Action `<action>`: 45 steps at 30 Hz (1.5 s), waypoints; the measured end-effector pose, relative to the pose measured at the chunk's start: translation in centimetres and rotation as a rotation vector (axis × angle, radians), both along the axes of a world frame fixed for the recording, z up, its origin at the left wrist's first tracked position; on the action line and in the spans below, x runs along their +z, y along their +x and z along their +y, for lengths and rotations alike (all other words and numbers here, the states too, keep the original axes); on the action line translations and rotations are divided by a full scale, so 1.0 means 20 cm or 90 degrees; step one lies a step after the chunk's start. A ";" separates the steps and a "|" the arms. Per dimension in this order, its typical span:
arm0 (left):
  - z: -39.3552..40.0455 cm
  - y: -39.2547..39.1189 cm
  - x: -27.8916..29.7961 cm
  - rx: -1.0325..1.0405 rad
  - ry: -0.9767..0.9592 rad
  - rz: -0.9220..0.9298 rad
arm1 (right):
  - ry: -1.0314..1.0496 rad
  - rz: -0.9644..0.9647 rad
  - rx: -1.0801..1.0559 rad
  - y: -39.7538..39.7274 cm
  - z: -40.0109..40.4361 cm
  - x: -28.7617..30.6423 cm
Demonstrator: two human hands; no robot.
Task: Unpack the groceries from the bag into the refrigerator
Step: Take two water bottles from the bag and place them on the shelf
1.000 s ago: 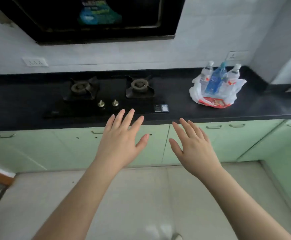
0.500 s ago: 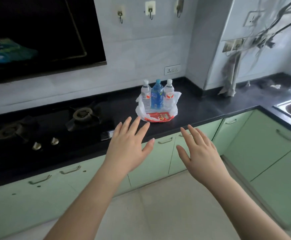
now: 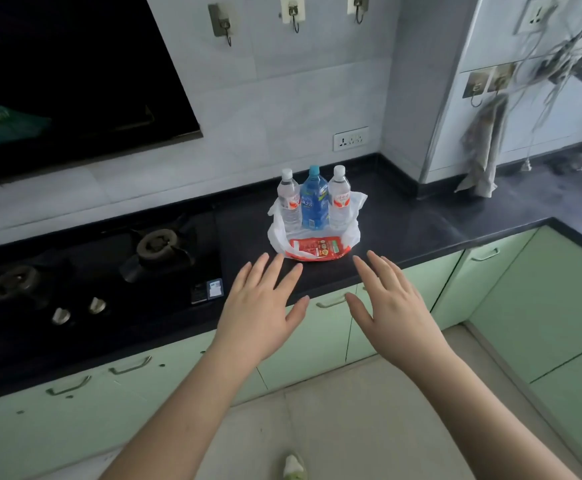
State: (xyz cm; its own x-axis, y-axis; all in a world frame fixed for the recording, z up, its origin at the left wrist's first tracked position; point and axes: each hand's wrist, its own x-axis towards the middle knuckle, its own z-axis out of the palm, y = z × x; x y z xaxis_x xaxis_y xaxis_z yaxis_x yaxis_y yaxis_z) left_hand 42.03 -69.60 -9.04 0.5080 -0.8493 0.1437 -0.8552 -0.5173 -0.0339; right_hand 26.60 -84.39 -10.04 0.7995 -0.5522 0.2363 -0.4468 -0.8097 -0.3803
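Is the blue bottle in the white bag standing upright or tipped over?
Upright. The blue bottle stands in the white bag with its cap on top, between two clear bottles that also stand.

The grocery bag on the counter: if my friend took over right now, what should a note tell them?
Left hand and right hand: both open, empty, reaching toward the bag, not touching it.
White bag sits on the black counter, holding two clear bottles, a blue bottle between them and a red packet in front.
Done: nothing unpacked.
Left: everything; no refrigerator in view.
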 end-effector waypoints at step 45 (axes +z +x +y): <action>-1.30 1.23 -0.80 0.059 0.173 0.197 | 0.157 0.282 0.107 1.30 -1.42 -0.75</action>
